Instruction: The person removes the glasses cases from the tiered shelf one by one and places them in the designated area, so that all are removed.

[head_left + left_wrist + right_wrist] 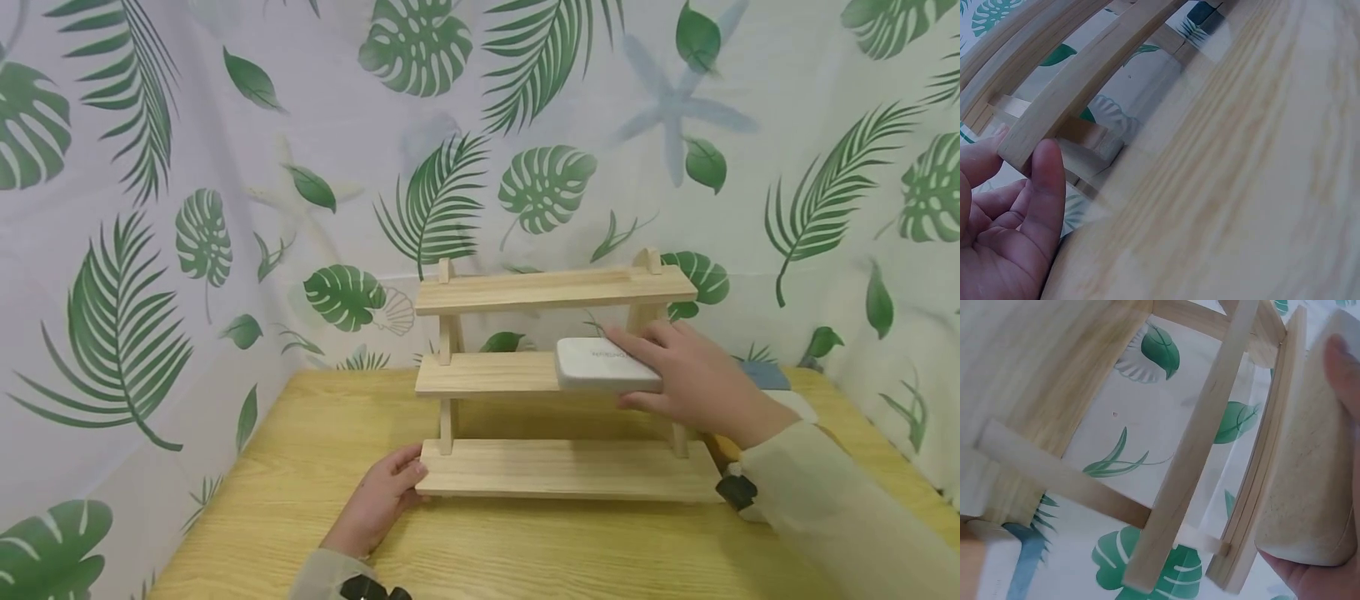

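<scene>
A three-tier wooden shelf rack [555, 292] stands on the table. My left hand [378, 496] grips the left end of its lowest board [562, 467]; in the left wrist view, thumb and finger of that hand [1007, 231] pinch the board end [1032, 134]. My right hand [693, 375] holds a white box with rounded corners [600, 367], faint lettering on its top, with fingers above and thumb below. The box overlaps the right part of the middle board [487, 372] in the head view. In the right wrist view the box [1313, 456] is beside the rack's boards [1194, 450].
Behind my right forearm lie a blue item [765, 375] and a white item [798, 406], partly hidden. The wood-grain table [525, 550] is bordered by a leaf-printed cloth backdrop [337, 208] behind and at both sides.
</scene>
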`<act>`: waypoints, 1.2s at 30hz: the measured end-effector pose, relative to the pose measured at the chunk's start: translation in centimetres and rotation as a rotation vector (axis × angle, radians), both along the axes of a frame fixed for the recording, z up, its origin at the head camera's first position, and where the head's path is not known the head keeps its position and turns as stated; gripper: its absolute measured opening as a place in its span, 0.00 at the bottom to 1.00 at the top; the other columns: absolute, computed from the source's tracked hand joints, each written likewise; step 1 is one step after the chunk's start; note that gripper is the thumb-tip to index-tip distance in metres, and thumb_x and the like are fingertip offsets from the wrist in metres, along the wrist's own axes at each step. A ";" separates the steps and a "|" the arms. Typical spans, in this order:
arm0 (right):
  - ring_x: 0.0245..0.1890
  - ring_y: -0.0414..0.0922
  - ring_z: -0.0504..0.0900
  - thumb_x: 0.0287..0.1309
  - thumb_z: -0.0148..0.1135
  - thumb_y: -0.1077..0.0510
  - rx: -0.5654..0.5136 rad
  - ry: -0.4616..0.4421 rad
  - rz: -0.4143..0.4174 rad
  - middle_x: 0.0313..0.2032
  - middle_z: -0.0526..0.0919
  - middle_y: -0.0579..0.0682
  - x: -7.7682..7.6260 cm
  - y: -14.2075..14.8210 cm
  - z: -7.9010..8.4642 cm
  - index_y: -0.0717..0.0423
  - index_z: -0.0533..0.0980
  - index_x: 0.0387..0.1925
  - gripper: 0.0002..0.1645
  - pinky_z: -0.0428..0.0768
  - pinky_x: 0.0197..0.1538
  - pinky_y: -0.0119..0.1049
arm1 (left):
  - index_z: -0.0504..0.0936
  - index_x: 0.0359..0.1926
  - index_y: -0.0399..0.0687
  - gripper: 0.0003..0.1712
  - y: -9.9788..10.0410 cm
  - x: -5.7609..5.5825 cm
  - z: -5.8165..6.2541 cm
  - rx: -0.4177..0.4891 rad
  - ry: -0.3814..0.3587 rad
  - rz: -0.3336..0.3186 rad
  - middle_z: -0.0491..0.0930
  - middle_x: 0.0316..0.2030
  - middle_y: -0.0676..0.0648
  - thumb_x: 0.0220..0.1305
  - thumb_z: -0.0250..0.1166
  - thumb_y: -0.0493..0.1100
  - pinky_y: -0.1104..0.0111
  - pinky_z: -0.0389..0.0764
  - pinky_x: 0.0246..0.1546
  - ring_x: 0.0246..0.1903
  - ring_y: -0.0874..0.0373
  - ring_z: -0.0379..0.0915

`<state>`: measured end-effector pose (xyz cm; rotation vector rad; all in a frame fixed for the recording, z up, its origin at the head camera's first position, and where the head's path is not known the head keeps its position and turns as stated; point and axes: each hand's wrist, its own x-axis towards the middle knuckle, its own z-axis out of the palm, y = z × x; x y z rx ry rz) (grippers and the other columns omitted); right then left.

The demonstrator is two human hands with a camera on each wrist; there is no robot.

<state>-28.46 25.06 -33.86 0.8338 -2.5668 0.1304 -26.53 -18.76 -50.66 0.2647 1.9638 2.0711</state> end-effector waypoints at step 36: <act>0.47 0.56 0.78 0.41 0.83 0.39 -0.061 -0.050 -0.113 0.54 0.78 0.53 8.4 12.3 -8.4 0.39 0.66 0.75 0.59 0.79 0.41 0.57 | 0.55 0.77 0.32 0.37 -0.2 -0.1 0.4 0.000 -0.022 -0.004 0.64 0.69 0.31 0.78 0.56 0.48 0.59 0.80 0.52 0.58 0.47 0.75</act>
